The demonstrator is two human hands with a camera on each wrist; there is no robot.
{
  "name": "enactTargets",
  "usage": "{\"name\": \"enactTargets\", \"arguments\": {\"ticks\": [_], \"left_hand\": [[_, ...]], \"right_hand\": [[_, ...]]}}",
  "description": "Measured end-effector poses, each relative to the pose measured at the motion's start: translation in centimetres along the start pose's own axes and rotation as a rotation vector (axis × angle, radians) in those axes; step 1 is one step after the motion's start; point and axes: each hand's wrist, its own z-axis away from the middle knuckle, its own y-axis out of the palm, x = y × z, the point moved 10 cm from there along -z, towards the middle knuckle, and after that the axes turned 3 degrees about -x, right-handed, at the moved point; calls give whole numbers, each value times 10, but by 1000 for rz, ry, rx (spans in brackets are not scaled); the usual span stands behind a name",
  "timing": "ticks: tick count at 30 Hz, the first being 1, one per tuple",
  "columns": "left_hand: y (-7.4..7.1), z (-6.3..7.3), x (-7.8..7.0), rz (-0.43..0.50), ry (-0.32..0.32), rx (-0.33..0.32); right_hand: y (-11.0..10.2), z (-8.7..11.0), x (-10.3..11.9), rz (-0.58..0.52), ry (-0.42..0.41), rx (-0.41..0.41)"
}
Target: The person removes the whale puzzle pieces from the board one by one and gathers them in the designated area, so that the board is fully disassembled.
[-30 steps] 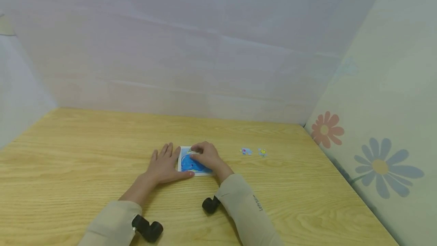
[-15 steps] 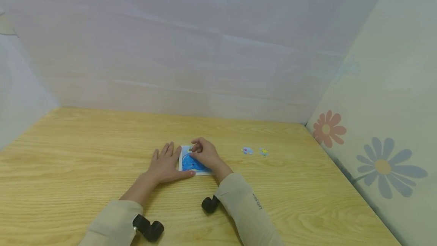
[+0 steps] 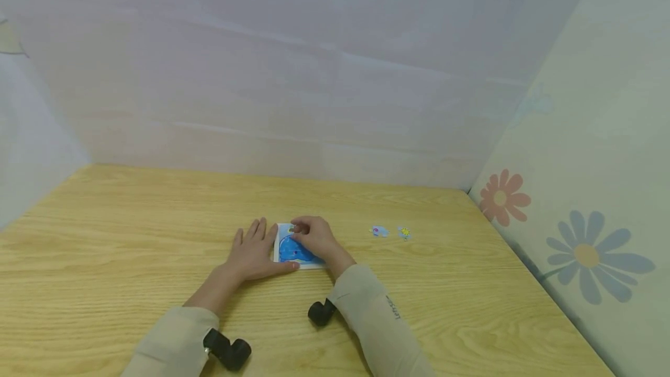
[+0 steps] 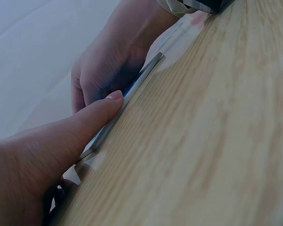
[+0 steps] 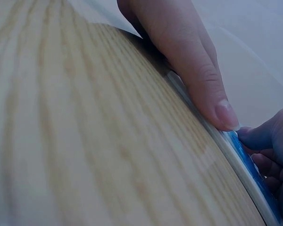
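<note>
A small jigsaw puzzle (image 3: 297, 249) with a blue whale picture and a white border lies flat on the wooden table. My left hand (image 3: 253, 255) rests spread along its left side, fingers straight, its thumb (image 4: 101, 113) lying on the near border. Over the upper right part of the picture is my right hand (image 3: 316, 237), its fingers bent and the thumb touching or close to the surface. Whether a piece sits between those fingertips is hidden. In the right wrist view, the puzzle edge (image 5: 250, 169) runs beneath both hands.
Two loose puzzle pieces lie to the right: a pale blue piece with a pink spiral (image 3: 379, 231) and one with a yellow flower shape (image 3: 404, 233). A pale cloth wall (image 3: 314, 74) closes the back, and a flower-printed wall (image 3: 586, 191) stands at the right.
My right hand rose slightly off the puzzle and has come down again at nearly the same spot. The left hand and the loose pieces have stayed put.
</note>
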Motion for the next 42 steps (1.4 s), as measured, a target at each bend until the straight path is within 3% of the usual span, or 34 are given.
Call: {"name": "enactTargets", "arguments": {"ticks": [17,42], "left_hand": [[-4,1,-1,32,1,4],[-4,0,-1,40,-5,14]], "right_hand": [[0,1,3,2,-80,-16],[-5,2,1,-41,-64,-37]]}}
